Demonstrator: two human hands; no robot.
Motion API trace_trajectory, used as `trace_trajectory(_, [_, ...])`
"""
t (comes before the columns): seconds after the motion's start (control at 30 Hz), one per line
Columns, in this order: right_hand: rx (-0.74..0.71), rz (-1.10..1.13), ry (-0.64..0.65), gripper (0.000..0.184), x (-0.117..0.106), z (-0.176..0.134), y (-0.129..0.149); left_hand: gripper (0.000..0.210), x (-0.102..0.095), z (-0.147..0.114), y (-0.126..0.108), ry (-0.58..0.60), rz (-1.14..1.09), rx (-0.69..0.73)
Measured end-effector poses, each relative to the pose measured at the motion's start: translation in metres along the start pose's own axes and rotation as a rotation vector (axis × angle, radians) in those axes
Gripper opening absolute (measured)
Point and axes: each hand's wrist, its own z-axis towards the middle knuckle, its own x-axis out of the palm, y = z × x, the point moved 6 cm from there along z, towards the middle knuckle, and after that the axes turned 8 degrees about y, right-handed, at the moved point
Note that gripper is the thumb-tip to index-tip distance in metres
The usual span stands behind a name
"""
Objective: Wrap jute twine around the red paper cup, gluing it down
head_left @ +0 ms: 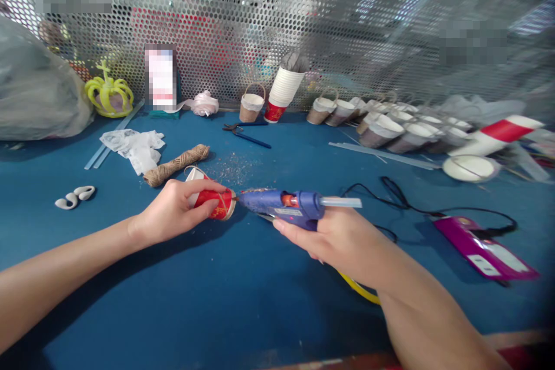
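Observation:
My left hand (176, 208) grips a red and white paper cup (219, 203) lying on its side, its base turned to the right. A thin strand of twine runs over the cup's side. My right hand (333, 231) is wrapped round a blue hot glue gun (281, 205), with a clear glue stick (347, 202) sticking out of its back. The gun's nozzle points left and meets the cup near its base edge; whether they touch I cannot tell. Just behind my left hand lies a roll of jute twine (177, 165).
Pliers (247, 130) lie beyond the cup. Stacked paper cups (285, 92) and a small twine-wrapped bucket (252, 107) stand by the mesh screen. More small buckets (381, 130) crowd the right. A purple power strip (481, 248) with a black cord lies at right; white fabric (134, 147) at left.

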Motion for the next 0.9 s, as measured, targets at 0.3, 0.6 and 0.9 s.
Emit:
trace_trajectory(0.3, [-0.015, 0.011, 0.011, 0.026, 0.0000, -0.0008, -0.0025, 0.034, -0.0008, 0.0012, 0.0070, -0.017, -0.023, -0.068])
trace_trajectory(0.6, [-0.002, -0.024, -0.068, 0.024, -0.0020, 0.0051, 0.0023, 0.034, 0.0013, 0.0016, 0.0088, 0.005, -0.054, -0.093])
trace_trajectory(0.9, [-0.015, -0.035, -0.034, 0.034, 0.0004, 0.0028, -0.0015, 0.032, 0.0012, 0.0011, 0.0064, -0.002, -0.070, -0.065])
